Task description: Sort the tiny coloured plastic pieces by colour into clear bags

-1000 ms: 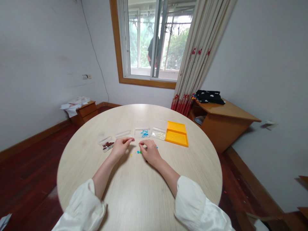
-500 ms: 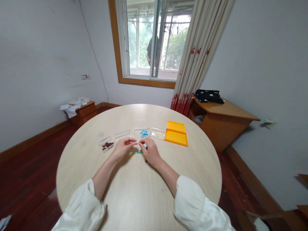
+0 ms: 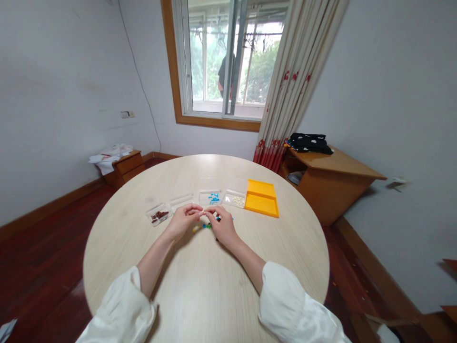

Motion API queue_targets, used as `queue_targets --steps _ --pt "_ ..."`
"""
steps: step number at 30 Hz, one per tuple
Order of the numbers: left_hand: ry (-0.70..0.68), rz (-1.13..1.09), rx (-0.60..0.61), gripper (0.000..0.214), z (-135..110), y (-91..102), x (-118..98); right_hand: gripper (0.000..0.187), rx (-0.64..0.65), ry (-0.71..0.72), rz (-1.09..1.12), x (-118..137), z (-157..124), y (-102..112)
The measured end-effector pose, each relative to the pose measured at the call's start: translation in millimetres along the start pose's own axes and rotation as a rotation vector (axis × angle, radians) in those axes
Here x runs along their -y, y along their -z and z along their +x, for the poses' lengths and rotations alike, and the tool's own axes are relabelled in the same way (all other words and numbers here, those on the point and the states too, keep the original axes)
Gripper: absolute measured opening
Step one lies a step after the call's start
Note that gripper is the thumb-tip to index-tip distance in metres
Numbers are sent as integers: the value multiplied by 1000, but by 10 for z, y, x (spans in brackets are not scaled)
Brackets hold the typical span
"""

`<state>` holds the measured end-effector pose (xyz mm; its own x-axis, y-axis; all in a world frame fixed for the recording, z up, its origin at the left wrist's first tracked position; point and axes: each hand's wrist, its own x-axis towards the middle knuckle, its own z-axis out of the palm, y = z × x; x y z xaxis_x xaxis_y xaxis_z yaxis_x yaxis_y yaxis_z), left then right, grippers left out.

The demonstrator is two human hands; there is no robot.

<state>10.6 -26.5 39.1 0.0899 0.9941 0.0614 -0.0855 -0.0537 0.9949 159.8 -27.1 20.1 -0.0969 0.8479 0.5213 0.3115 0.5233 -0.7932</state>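
Observation:
My left hand (image 3: 184, 221) and my right hand (image 3: 224, 224) meet above the middle of the round table, fingertips pinched together and touching. A tiny pale bit seems to sit between the fingertips, too small to name. Just below them on the tabletop lie several small blue and green pieces (image 3: 207, 226) and a yellow piece (image 3: 194, 230). More small pieces are partly hidden behind and under my right hand. Beyond my hands stand clear trays: one with dark brown pieces (image 3: 160, 216), one with blue pieces (image 3: 214, 198), one with cream pieces (image 3: 237, 201).
An open yellow case (image 3: 262, 206) lies right of the trays. Another clear tray (image 3: 182, 200) is partly covered by my left hand. The pale round table (image 3: 210, 286) fills the middle. A wooden desk (image 3: 332, 171) with folded black cloth (image 3: 310, 143) stands at right.
My fingertips have come closer together and now touch; the right fingers have shifted slightly left. The trays and the yellow case stay where they were.

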Motion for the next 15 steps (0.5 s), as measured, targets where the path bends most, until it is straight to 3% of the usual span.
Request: queue_targets --steps 15 --pt "-59 -38 -1 29 -9 -25 -30 14 -42 -81 132 13 16 -22"
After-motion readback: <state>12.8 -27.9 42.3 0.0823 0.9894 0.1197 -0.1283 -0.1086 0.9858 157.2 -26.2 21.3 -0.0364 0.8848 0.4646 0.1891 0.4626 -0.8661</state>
